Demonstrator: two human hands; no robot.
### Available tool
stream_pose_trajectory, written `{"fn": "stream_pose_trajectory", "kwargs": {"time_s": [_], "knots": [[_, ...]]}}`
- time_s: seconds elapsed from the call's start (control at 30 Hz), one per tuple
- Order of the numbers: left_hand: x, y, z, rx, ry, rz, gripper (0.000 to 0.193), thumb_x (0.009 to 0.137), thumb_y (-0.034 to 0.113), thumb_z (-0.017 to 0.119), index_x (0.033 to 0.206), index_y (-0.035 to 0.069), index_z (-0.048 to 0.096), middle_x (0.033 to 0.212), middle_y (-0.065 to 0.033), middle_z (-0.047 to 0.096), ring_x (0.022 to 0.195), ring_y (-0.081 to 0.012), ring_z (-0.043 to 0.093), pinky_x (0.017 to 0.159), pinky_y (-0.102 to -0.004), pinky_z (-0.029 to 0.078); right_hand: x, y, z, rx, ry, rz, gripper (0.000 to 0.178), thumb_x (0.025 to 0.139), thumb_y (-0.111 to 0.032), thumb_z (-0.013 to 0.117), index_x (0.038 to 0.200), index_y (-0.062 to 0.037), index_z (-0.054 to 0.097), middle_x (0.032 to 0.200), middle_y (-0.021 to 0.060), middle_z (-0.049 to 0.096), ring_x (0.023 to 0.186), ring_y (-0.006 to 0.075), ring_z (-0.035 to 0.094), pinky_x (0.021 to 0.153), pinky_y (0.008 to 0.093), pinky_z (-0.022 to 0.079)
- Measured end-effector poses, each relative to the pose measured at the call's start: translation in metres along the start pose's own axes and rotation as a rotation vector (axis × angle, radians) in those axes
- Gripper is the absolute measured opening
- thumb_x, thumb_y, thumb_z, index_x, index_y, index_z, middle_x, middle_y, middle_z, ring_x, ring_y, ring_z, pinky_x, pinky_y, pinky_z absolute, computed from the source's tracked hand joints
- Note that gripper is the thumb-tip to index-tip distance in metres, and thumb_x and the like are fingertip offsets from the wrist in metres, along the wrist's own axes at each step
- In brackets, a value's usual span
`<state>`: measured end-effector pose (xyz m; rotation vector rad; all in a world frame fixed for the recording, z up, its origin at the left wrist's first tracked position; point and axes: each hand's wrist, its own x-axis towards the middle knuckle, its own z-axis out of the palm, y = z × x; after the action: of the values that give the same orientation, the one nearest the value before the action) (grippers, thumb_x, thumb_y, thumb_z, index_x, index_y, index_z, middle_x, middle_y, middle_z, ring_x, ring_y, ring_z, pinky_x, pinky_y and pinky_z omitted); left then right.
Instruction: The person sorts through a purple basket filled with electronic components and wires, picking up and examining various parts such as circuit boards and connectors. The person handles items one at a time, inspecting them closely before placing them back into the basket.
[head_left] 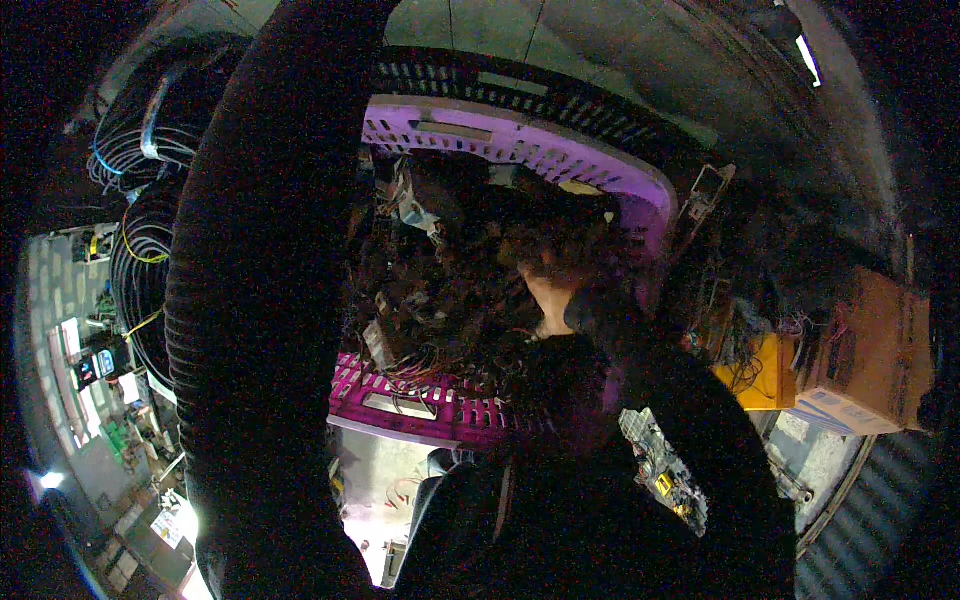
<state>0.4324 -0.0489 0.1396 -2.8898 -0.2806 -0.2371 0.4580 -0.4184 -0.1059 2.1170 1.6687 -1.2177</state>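
A large purple plastic basket point(600, 165) with slotted walls stands in front of me. Inside it lies a dark heap of mixed scrap point(420, 290), with loose wires point(415, 375) near its front wall. My right hand point(550, 300) reaches into the heap on the right side; its fingers are lost in shadow, so what they touch cannot be made out. A dark sleeve, my left arm point(270, 300), rises across the left of the view and leaves at the top edge, with its hand out of sight. Against the dark clothing at lower right shows a grey, jagged patch point(665, 475) with a yellow spot.
Coils of black cable point(150, 250) hang at the left. To the right are a brown cardboard box point(865, 350) and a yellow-orange container point(760, 375) with wires over it. A cluttered work area point(110, 400) lies farther left. Much of the scene is dark.
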Motion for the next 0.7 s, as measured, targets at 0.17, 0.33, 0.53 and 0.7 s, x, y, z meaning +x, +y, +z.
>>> {"fn": "stream_pose_trajectory", "kwargs": {"time_s": [0.17,0.33,0.53,0.7], "knots": [[-0.007,0.003,0.001,-0.044,0.01,0.016,0.021,0.086,0.032,0.067,0.081,0.013,0.07,0.091,-0.0118,0.07,0.082,-0.0325,0.066,0.072,-0.0493,0.052,0.075,0.066,0.133,-0.961,0.3,-0.08,0.101,0.081,-0.031,0.074,0.161,0.0017,0.023,0.165,0.0331,0.023,0.14,0.0456,0.045,0.116,0.0623,0.035],[-0.007,0.007,0.007,-0.077,0.014,0.005,0.021,0.086,0.032,0.067,0.081,0.013,0.071,0.09,-0.0117,0.07,0.081,-0.0324,0.066,0.072,-0.0494,0.052,0.047,0.055,0.049,-0.363,-0.044,-0.078,0.058,0.081,-0.026,0.074,0.132,-0.0034,0.058,0.13,0.0203,0.061,0.117,0.0371,0.061,0.105,0.0484,0.047],[0.005,0.01,0.011,-0.126,0.019,0.002,0.021,0.086,0.033,0.067,0.081,0.013,0.071,0.089,-0.0116,0.069,0.081,-0.0323,0.066,0.072,-0.0494,0.052,-0.018,0.011,-0.111,0.543,0.021,-0.204,0.047,0.08,-0.028,0.08,0.121,-0.0074,0.068,0.121,0.0144,0.071,0.103,0.0286,0.07,0.095,0.0384,0.055],[0.023,-0.002,-0.022,-0.091,0.064,-0.019,0.02,0.086,0.033,0.068,0.081,0.013,0.071,0.089,-0.0114,0.069,0.08,-0.0321,0.066,0.072,-0.0494,0.052,-0.045,0.025,-0.116,1.42,0.049,-0.199,0.045,0.091,-0.019,0.071,0.135,-0.0113,0.06,0.128,0.0135,0.069,0.098,0.0254,0.072,0.084,0.0355,0.059]]}}
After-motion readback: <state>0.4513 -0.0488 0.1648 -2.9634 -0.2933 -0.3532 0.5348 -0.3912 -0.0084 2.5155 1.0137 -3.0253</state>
